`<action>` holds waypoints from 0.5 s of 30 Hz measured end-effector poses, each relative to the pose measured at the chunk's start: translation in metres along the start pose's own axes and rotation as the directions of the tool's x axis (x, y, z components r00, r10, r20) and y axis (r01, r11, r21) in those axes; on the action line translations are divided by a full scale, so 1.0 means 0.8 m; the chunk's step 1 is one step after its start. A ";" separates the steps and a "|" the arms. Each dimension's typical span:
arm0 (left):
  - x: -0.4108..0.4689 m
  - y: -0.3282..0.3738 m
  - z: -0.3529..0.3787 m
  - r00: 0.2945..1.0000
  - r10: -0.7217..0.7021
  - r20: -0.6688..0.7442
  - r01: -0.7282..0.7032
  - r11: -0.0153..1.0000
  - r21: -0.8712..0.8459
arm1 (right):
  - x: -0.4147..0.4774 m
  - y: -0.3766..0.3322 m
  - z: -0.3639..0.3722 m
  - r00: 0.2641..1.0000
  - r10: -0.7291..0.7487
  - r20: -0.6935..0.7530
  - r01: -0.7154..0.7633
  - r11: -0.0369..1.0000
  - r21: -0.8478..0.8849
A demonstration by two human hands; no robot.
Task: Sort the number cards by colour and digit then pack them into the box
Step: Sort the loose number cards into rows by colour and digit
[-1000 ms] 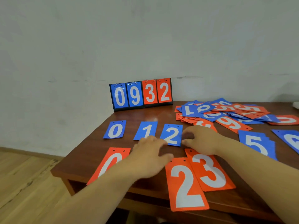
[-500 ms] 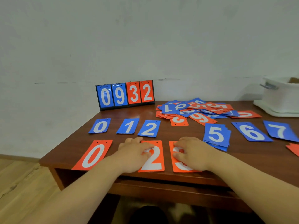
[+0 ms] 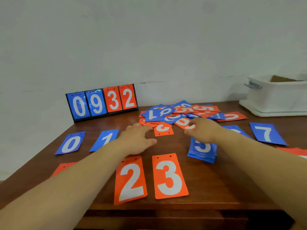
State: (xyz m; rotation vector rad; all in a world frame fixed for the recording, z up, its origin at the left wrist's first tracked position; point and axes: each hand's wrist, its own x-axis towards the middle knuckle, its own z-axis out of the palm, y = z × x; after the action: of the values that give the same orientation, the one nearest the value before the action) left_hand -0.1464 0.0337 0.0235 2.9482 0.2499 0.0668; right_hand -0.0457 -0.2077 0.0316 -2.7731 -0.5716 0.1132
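card pile (image 3: pixel 181 113): red, blue, overlapping
red 2 (image 3: pixel 131 180), red 3 (image 3: pixel 169 176): flat, side by side
box (image 3: pixel 279 97): white, rear right

Two hands, left (image 3: pixel 137 140) and right (image 3: pixel 201 130), are showing. One scoreboard (image 3: pixel 102 103) is carrying four cards: two blue, two orange. Four blue cards (image 3: pixel 70 143), one blue stack (image 3: pixel 201 150) and four orange cards (image 3: pixel 169 176) are lying apart on the tabletop (image 3: pixel 207 180). One mixed pile (image 3: pixel 182 112), too jumbled to count, and one box (image 3: pixel 279 97) are sitting behind.
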 end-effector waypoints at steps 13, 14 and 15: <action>0.135 0.043 0.042 0.968 0.117 0.222 -0.172 0.953 0.248 | 0.164 0.021 -0.003 0.969 0.206 0.136 -0.185 0.971 -0.151; 0.136 0.043 0.043 0.967 0.124 0.223 -0.178 0.953 0.243 | 0.170 0.020 -0.003 0.965 0.217 0.148 -0.198 0.971 -0.135; 0.136 0.043 0.043 0.967 0.130 0.220 -0.183 0.954 0.239 | 0.175 0.018 -0.003 0.961 0.227 0.160 -0.208 0.970 -0.126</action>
State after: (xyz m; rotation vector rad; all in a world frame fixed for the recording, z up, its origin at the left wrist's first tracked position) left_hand -0.0315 0.0128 -0.0010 3.1959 -0.0083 -0.2632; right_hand 0.0884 -0.1653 0.0276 -2.9440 -0.3177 0.3866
